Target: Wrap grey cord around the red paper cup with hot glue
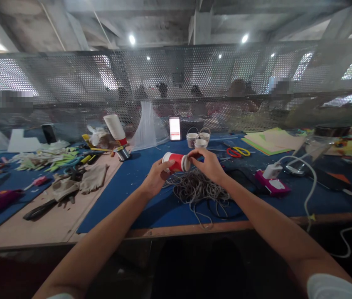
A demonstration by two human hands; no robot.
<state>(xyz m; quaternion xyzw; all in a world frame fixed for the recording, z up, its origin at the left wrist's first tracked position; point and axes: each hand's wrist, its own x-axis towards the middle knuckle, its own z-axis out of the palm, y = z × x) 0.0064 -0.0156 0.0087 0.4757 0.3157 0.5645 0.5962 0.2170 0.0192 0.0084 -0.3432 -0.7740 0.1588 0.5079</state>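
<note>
Over the blue mat, my left hand [157,177] is wrapped round a red and white paper cup [177,162] tilted onto its side. At the cup's right end a pale band shows. My right hand [208,167] is closed in a pinch against that end; whatever lies between its fingertips is too small to make out. A loose heap of grey cord [196,189] lies under both hands. Just behind them stand small white cups [191,140] with thin loop handles.
Red and yellow scissors [238,152], paper sheets [272,140] and a purple power strip [272,182] with a white charger lie to the right. On the left are stacked paper cups [114,126], a wire spool [122,154] and work gloves [93,179]. A perforated metal screen [176,74] rises behind.
</note>
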